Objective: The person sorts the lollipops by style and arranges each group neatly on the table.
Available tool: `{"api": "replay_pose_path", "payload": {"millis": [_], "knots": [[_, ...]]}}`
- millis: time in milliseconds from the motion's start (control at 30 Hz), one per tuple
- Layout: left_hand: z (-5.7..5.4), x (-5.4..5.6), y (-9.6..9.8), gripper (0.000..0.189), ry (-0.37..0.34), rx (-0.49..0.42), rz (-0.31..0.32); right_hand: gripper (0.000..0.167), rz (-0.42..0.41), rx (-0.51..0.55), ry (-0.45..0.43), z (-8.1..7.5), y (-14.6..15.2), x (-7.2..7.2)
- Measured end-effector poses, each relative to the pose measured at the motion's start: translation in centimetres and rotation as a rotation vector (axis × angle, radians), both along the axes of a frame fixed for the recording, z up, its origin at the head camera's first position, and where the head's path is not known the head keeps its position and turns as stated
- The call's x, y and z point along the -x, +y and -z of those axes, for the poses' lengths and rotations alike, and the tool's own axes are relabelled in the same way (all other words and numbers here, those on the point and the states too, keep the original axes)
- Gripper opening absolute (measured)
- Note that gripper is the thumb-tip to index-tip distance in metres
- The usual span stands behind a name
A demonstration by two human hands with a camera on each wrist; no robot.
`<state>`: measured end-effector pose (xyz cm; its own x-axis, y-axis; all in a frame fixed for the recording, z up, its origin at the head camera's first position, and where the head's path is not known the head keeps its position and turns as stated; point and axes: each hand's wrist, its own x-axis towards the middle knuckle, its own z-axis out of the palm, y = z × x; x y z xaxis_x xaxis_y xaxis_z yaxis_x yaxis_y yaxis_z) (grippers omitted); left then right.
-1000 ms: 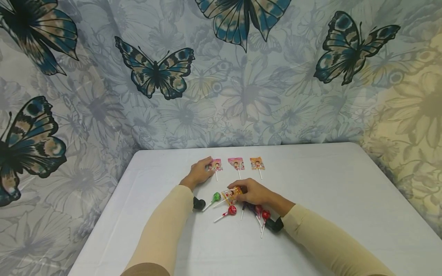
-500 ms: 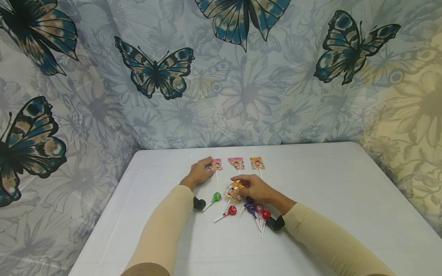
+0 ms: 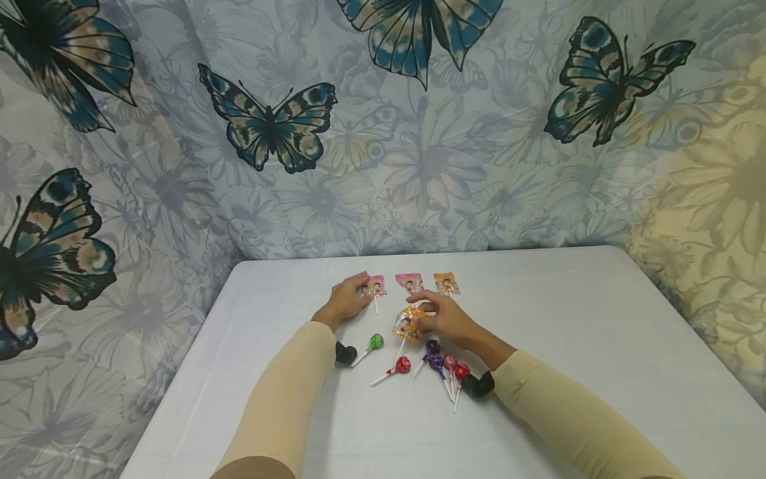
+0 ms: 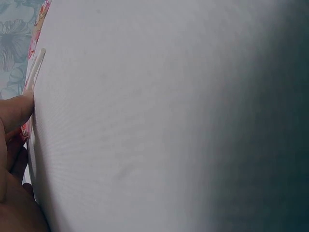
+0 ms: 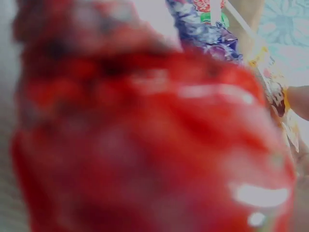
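We can make out small cartoon figures printed on the flat wrappers, but any lettering there is too small for us to read. Along the far part of the white-covered table [image 3: 568,313] we see a row of three: a pink flat-wrapped lollipop [image 3: 377,286] at the left end, a second pink packet lollipop [image 3: 409,283] in the middle, its stick partly hidden by the right hand [image 3: 449,322], and an orange square-wrapped lollipop [image 3: 446,283] at the right end. Nearer us lie a green ball lollipop [image 3: 376,341], a red ball lollipop [image 3: 403,365], and a cluster of purple foil-wrapped lollipops [image 3: 435,362], a pinkish-red ball lollipop [image 3: 449,360] and a bright red ball lollipop [image 3: 461,371] beside the black wrist camera [image 3: 477,386]. A blurred red wrapper blocks much of the right wrist view. Behind the table hangs pale floral cloth [image 3: 431,159] with blue butterflies. Our left hand [image 3: 346,297] pinches the left edge of the pink flat-wrapped lollipop between thumb and fingers; our right hand pinches an orange-and-clear wrapped lollipop [image 3: 405,323] by its wrapper, just in front of the row, its stick pointing toward us.
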<state>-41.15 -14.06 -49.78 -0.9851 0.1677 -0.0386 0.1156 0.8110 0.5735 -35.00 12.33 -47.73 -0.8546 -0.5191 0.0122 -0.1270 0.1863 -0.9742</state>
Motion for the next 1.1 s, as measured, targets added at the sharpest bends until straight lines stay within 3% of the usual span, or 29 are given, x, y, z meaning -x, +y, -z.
{"api": "replay_pose_path", "payload": {"millis": [267,400,633,1100], "knots": [[0.2,0.1,0.0,0.059,-0.006,0.008,0.006,0.032,0.114,0.085,-0.084,-0.3,0.5,0.4],[0.2,0.2,0.0,0.059,-0.006,0.006,0.006,0.036,0.155,0.067,-0.092,-0.7,1.0,0.6],[0.1,0.2,0.0,0.059,-0.008,0.002,0.007,0.045,0.189,0.185,-0.180,-1.7,2.0,1.0],[0.1,0.1,-0.1,0.059,-0.008,-0.016,0.020,0.045,0.314,0.216,-0.170,-3.1,6.2,2.7]]}}
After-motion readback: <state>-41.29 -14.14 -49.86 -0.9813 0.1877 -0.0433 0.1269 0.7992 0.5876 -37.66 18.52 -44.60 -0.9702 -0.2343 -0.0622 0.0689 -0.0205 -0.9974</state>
